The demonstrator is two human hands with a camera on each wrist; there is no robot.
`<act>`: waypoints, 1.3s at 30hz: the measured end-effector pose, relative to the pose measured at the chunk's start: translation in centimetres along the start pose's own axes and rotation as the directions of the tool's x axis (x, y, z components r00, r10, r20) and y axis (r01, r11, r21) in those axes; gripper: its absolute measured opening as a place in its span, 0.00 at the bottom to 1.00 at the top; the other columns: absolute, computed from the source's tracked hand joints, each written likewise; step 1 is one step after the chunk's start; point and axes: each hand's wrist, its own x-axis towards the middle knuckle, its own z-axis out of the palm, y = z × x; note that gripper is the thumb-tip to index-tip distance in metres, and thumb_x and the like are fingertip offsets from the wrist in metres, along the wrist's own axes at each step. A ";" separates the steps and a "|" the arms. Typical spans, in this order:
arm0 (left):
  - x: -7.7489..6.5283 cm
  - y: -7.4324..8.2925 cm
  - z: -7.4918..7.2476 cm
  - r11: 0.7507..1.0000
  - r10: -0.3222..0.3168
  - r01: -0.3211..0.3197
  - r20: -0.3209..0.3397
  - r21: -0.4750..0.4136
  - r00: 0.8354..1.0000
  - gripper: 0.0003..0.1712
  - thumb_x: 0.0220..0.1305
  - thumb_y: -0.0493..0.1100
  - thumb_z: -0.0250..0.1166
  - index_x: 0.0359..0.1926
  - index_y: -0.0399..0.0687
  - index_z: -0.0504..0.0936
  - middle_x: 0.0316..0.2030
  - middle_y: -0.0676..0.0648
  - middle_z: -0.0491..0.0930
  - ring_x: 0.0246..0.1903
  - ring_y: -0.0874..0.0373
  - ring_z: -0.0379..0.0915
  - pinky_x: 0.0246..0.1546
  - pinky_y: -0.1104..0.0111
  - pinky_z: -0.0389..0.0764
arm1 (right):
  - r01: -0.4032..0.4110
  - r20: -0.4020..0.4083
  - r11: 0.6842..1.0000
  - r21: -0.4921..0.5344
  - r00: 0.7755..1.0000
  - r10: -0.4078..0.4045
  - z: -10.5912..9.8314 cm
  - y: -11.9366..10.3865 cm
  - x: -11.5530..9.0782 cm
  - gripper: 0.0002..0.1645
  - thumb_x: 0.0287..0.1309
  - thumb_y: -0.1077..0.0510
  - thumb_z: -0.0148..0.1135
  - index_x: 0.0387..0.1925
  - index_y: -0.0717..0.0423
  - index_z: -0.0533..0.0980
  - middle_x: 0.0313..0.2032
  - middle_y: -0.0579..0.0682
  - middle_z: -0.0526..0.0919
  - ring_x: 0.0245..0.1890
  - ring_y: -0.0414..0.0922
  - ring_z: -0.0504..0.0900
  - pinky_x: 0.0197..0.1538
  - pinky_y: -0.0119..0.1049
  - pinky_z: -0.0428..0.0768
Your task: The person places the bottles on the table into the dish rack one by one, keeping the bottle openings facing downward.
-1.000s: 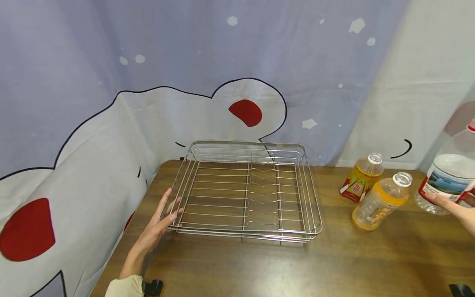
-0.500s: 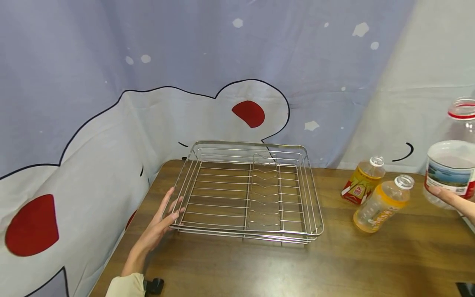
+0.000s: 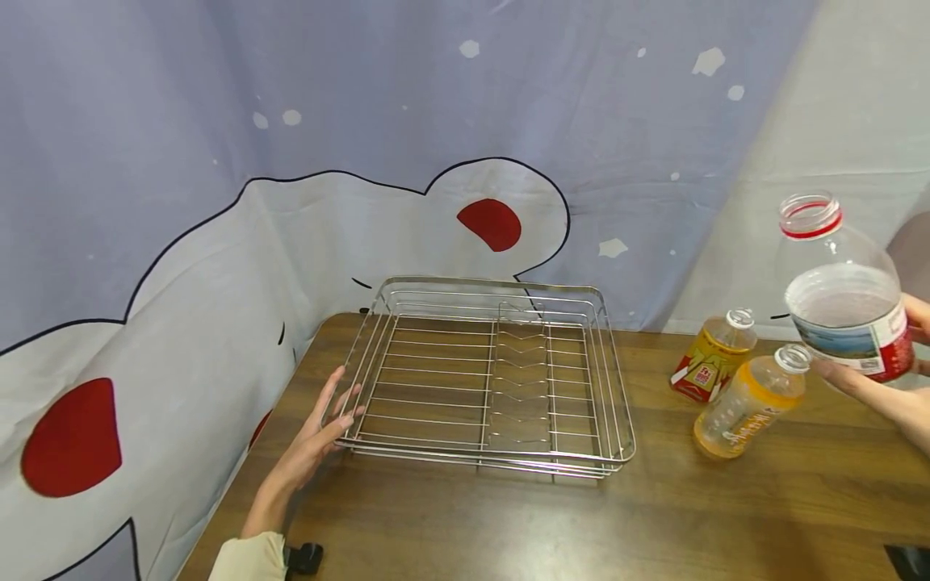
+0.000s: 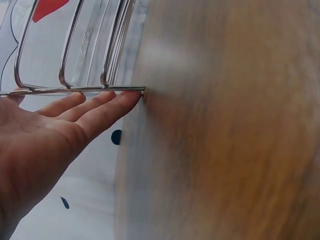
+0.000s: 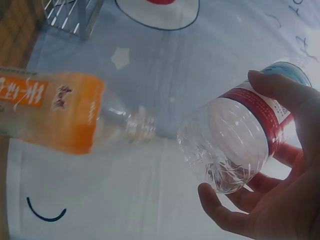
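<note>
A wire dish rack [image 3: 472, 371] stands on the wooden table, with a row of zigzag wire dividers right of its middle. My left hand [image 3: 305, 440] touches the rack's left side near its front corner. Its fingers [image 4: 102, 107] lie nearly straight against the rack's wire edge in the left wrist view. At the far right, my right hand [image 3: 897, 395] grips a large clear plastic bottle [image 3: 843, 282] round its red and blue label. The bottle has no cap, shows a red ring at its neck, and is held up off the table. Part of the right hand is out of the head view.
Two small uncapped plastic bottles stand right of the rack: one with a yellow and red label [image 3: 708, 359], one with an orange label [image 3: 751, 403] in front of it. A printed curtain [image 3: 407, 97] hangs behind and to the left of the table [image 3: 465, 524].
My right hand has lifted the large bottle and brought it left, above and behind the orange-labelled bottle. My left hand stays at the rack. The head view shifts slightly.
</note>
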 end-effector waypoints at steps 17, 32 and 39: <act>0.0 0.2 -0.1 1.000 -0.012 0.012 -0.010 0.001 1.000 0.43 0.77 0.39 0.45 0.78 0.70 0.30 0.75 0.30 0.39 0.68 0.27 0.50 0.50 0.22 0.56 | 0.296 0.078 0.950 -0.097 0.954 -0.289 2.4 -5.6 1.5 0.48 0.23 0.69 0.82 0.57 0.61 0.78 0.47 0.16 0.70 0.50 0.22 0.66 0.43 0.17 0.60; -0.2 0.3 0.0 1.000 -0.024 0.024 -0.019 0.000 1.000 0.43 0.77 0.40 0.46 0.78 0.71 0.31 0.75 0.31 0.41 0.68 0.29 0.51 0.52 0.23 0.56 | 0.320 0.258 0.909 -0.268 0.932 -0.253 5.5 -8.9 1.5 0.51 0.29 0.57 0.82 0.63 0.46 0.75 0.52 0.58 0.75 0.42 0.57 0.75 0.29 0.63 0.70; -0.1 0.4 -0.1 1.000 -0.025 0.025 -0.020 0.006 0.999 0.42 0.77 0.40 0.46 0.78 0.71 0.32 0.75 0.31 0.41 0.68 0.29 0.52 0.52 0.25 0.60 | 0.367 0.277 0.888 -0.277 0.915 -0.292 7.0 -9.5 1.5 0.50 0.26 0.55 0.83 0.61 0.46 0.76 0.50 0.58 0.77 0.40 0.57 0.77 0.28 0.66 0.73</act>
